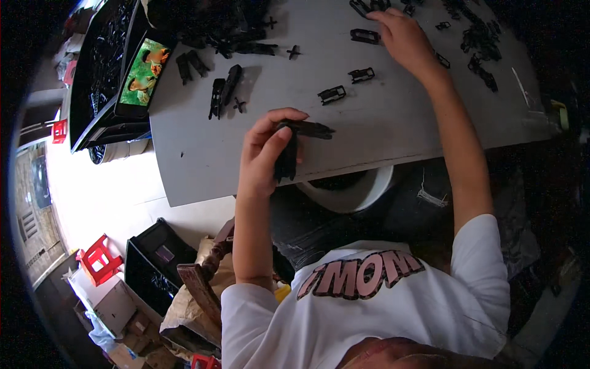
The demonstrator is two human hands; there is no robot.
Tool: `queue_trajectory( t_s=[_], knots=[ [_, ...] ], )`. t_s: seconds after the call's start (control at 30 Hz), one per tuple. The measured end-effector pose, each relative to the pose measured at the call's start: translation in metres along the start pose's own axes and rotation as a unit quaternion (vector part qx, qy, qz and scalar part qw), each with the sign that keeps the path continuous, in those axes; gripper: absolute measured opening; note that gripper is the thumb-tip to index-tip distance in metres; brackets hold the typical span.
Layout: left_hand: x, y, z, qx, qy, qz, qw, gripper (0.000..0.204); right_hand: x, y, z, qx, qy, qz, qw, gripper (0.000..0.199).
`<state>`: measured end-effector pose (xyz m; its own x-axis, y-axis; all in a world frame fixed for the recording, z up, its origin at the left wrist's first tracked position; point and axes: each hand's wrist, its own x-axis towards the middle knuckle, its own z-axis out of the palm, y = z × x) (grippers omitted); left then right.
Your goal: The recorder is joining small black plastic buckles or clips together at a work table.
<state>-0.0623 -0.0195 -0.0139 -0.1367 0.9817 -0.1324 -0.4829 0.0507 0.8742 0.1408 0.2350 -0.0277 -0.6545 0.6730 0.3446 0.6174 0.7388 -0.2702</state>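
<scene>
Near the front edge of the grey table, my left hand (pixel 267 144) is closed around a black plastic part (pixel 286 161), with another dark piece (pixel 316 130) jutting to the right from the same grip. At the far side my right hand (pixel 399 34) reaches out, its fingertips down at a black frame-shaped part (pixel 361 7); whether they grip it is too small to tell. Just left of that hand lies a black rectangular frame (pixel 365 36). Closer in are two more such frames, one (pixel 361 75) and another (pixel 332 95).
Dark elongated parts (pixel 225 91) and small cross-shaped pieces (pixel 294 52) lie on the left of the table (pixel 203 163). A phone (pixel 144 72) leans by a black bin (pixel 101 67). More black parts (pixel 480 40) lie far right. A white bucket (pixel 375 190) is under the edge.
</scene>
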Motion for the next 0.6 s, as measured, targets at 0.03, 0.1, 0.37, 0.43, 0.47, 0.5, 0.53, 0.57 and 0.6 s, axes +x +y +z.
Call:
queue_trajectory(
  t_s=[0.03, 0.1, 0.37, 0.43, 0.47, 0.5, 0.53, 0.57, 0.6],
  knots=[
    [0.000, 0.000, 0.003, 0.040, 0.010, 0.000, 0.999, 0.024, -0.001, -0.010, -0.007, -0.002, -0.005, 0.016, 1.000, 0.027],
    [-0.001, -0.001, 0.005, 0.069, 0.005, 0.000, 0.998, 0.024, -0.005, -0.016, -0.010, -0.002, -0.011, 0.032, 0.999, 0.030],
    [-0.007, -0.003, 0.011, 0.186, -0.029, 0.022, 0.982, 0.025, -0.004, -0.035, -0.021, -0.030, -0.094, -0.087, 0.991, 0.038],
    [-0.007, -0.007, 0.013, 0.144, 0.004, -0.007, 0.990, 0.026, 0.000, -0.024, -0.006, -0.023, -0.054, -0.143, 0.988, 0.037],
    [-0.008, -0.009, 0.012, 0.143, 0.004, -0.007, 0.990, 0.026, 0.000, -0.018, -0.002, -0.015, -0.015, -0.198, 0.980, 0.036],
    [-0.008, -0.013, 0.011, 0.157, 0.002, -0.018, 0.987, 0.026, -0.005, -0.011, -0.001, -0.017, -0.015, -0.198, 0.980, 0.036],
    [-0.008, -0.015, 0.009, 0.171, 0.003, -0.029, 0.985, 0.026, -0.009, -0.017, -0.006, 0.016, -0.042, -0.150, 0.988, 0.034],
    [-0.009, -0.015, 0.009, 0.172, 0.007, -0.030, 0.985, 0.026, -0.014, -0.024, -0.011, 0.051, -0.070, -0.102, 0.991, 0.033],
    [-0.009, -0.015, 0.009, 0.211, -0.007, -0.016, 0.977, 0.026, -0.021, -0.034, -0.017, 0.054, -0.072, -0.104, 0.990, 0.033]
  ],
)
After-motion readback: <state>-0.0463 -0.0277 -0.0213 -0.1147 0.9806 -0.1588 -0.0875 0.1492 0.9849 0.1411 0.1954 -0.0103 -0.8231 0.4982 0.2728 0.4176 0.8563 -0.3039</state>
